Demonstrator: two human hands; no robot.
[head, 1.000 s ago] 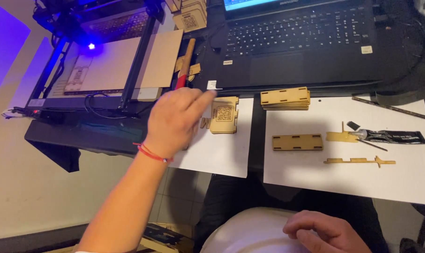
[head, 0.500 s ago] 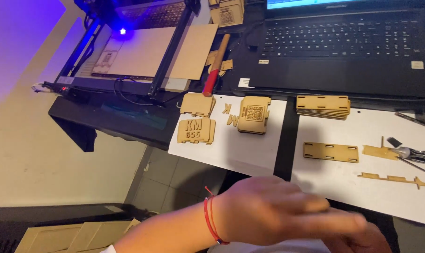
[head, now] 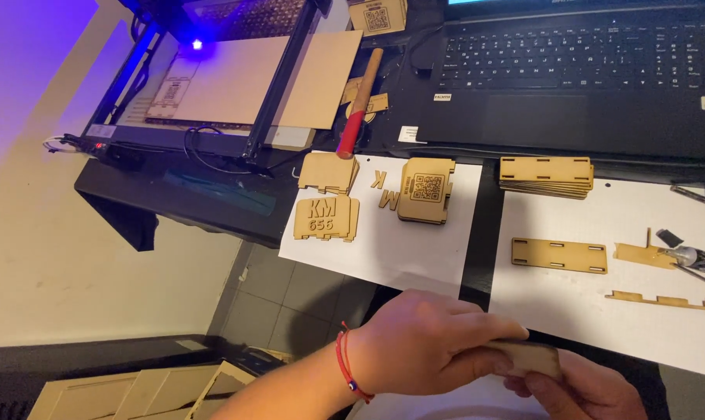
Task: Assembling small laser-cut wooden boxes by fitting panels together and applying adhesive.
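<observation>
Both my left hand (head: 426, 342) and right hand (head: 582, 389) grip one thin tan wooden plate (head: 533, 356); two white paper sheets (head: 414, 241) lie beyond on the tabletop.

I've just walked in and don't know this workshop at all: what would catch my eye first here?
Probably the blue light glowing on the cutting machine at the upper left, tinting the wall purple. Next, the flat wooden cut-outs spread on white paper sheets before a black laptop. At the bottom, the left hand, with a red wrist cord, and the right hand together hold a small wooden piece.
</observation>
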